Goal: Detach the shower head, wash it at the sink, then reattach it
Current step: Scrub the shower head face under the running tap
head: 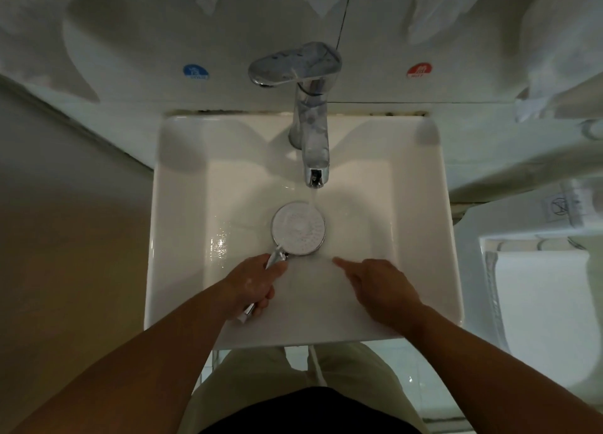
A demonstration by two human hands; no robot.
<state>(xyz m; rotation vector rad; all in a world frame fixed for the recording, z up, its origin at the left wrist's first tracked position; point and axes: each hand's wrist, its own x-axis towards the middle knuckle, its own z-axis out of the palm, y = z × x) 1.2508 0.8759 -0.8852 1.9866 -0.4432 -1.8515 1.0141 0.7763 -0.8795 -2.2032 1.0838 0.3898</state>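
Your left hand point(253, 282) has its grip closed round the handle point(275, 257) of the shower head point(298, 229). The handle's end shows below the palm. The head is face up, low in the sink point(176, 238), over the middle of the basin and just in front of the tap point(311, 120). Whether it touches the basin cannot be told. Water point(313, 197) runs from the spout and lands on the far right part of the face.

Your right hand point(380, 283) grips nothing: the index finger is straight and points toward the head, and the other fingers are curled under. It hangs over the near side of the basin, near the head but apart from it.

On the wall behind, a blue sticker point(195, 71) sits left of the tap and a red sticker point(420, 70) right.
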